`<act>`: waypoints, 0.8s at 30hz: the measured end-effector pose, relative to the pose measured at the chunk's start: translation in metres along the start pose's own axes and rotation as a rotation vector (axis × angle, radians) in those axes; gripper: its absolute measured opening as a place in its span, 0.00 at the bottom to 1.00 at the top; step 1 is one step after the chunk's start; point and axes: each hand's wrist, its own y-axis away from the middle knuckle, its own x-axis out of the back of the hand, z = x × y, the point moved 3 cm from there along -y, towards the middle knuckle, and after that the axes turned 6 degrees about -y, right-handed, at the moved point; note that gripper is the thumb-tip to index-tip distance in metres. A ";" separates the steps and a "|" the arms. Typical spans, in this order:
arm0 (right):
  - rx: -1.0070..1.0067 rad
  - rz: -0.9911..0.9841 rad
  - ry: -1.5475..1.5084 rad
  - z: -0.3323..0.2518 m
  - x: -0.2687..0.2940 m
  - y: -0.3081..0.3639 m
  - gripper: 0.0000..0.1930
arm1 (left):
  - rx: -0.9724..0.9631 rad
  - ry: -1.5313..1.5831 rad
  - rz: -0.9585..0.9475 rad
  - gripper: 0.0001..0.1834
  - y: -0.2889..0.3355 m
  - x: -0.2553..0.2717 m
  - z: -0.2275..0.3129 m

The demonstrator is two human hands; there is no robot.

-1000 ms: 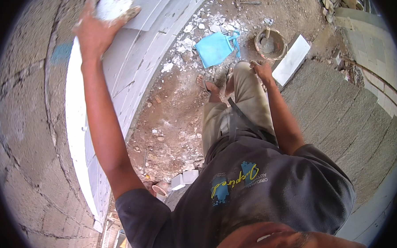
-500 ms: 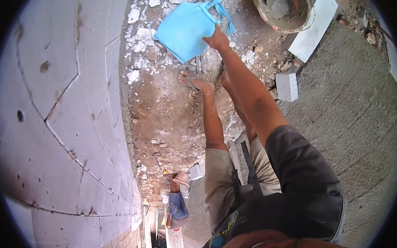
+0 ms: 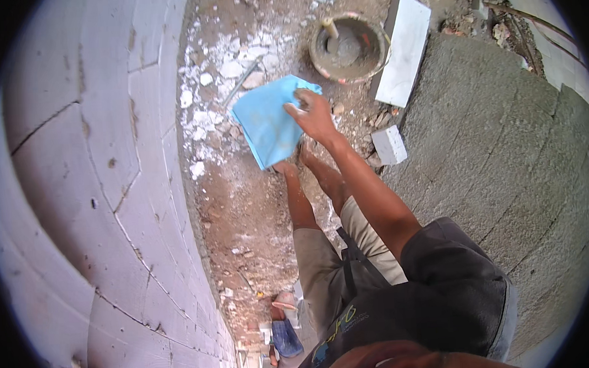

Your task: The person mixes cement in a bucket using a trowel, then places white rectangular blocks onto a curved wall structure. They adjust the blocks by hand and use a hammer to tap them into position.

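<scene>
My right hand (image 3: 312, 113) grips a light blue cloth bag (image 3: 265, 123) by its upper right part, fingers closed round the fabric. The bag hangs over the rubble floor and covers part of my foot; no handle loops show now. Just beyond my hand stands a round bucket (image 3: 315, 63) with grey wet-looking mortar (image 3: 349, 49) in it and the handle of a tool (image 3: 330, 28) leaning inside. My left hand is out of the picture.
A wall of pale blocks (image 3: 64, 174) rises on the left, a rough grey surface (image 3: 496, 136) on the right. A long white block (image 3: 404, 51) and a smaller one (image 3: 389, 145) lie beside it. White fragments (image 3: 232, 69) and a thin rod (image 3: 241, 82) litter the floor. Another person (image 3: 286, 335) is behind me.
My right hand has drawn the bag nearer to me and a little to the left. The bag's handle loops have gone from sight. The view has shifted, showing the whole bucket.
</scene>
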 end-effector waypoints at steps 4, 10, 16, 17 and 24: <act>0.021 0.385 -0.124 -0.067 0.192 -0.022 0.24 | -0.018 0.052 0.151 0.46 0.005 -0.015 -0.010; -0.022 0.949 -0.480 -0.063 0.459 -0.025 0.15 | 0.037 0.257 0.192 0.48 -0.002 -0.033 0.007; -0.308 1.200 -0.373 0.005 0.564 -0.001 0.21 | 0.035 0.257 0.214 0.49 -0.006 -0.027 0.036; -0.365 1.175 -0.344 0.024 0.553 0.007 0.22 | 0.052 0.231 0.195 0.49 -0.006 -0.027 0.036; -0.523 0.595 0.175 0.111 0.262 0.060 0.17 | 0.072 0.222 0.174 0.49 0.005 -0.023 0.025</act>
